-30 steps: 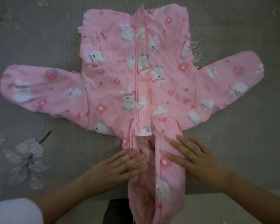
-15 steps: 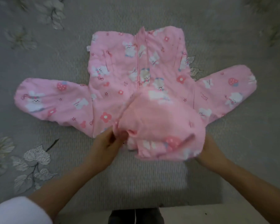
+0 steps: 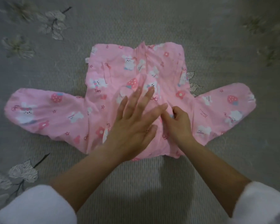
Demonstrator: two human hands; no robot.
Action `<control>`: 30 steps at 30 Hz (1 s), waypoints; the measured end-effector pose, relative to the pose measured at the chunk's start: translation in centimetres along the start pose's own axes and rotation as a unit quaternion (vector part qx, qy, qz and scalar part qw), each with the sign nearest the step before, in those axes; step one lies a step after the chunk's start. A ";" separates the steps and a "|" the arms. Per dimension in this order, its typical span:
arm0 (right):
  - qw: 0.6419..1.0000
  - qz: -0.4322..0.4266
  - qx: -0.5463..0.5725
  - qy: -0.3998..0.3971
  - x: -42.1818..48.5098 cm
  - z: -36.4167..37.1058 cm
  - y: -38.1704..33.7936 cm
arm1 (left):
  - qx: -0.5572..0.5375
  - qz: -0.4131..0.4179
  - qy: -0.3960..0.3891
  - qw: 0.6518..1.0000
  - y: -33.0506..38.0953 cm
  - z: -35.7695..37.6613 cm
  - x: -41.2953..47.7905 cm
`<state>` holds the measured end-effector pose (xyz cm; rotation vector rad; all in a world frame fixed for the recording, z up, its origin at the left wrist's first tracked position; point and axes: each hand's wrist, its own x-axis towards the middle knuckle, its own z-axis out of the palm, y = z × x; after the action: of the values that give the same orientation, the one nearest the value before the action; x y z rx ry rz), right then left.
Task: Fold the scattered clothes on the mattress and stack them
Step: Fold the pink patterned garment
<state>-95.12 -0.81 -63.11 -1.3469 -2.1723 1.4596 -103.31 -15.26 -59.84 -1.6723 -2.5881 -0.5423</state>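
Observation:
A pink jacket (image 3: 115,75) printed with white bunnies, strawberries and flowers lies flat on the grey mattress (image 3: 136,21), zip up, both sleeves spread out to the sides. Its hood is folded up over the body near the middle. My left hand (image 3: 134,122) lies flat on the folded hood with fingers spread and straight. My right hand (image 3: 179,123) is just to the right of it, fingers curled and pinching a fold of the pink cloth near the zip.
The mattress cover is grey with ribbed texture and pale leaf and flower prints (image 3: 23,172) around the edges. White sleeves (image 3: 32,206) cover both forearms at the bottom corners. No other clothes are in view.
The hood, which hung toward me a second ago, has been lifted and folded up onto the jacket's body. Both hands moved forward onto it, and the view pulled back.

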 end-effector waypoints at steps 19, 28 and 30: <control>0.887 0.309 0.231 0.256 3.5 -12.0 9.2 | 0.031 -0.159 -0.238 0.958 -3.0 9.5 4.6; 0.938 0.031 0.192 0.288 4.8 -9.5 0.3 | -0.019 -0.153 -0.272 0.950 -3.7 9.1 5.0; 0.971 -0.069 0.096 0.208 5.1 -6.8 -1.3 | -0.022 -0.150 -0.271 0.950 -3.7 9.1 5.0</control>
<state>-94.71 7.28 -60.24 -1.2686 -1.7730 1.1742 -107.13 -9.53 -68.45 -1.6312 -3.2728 -0.1471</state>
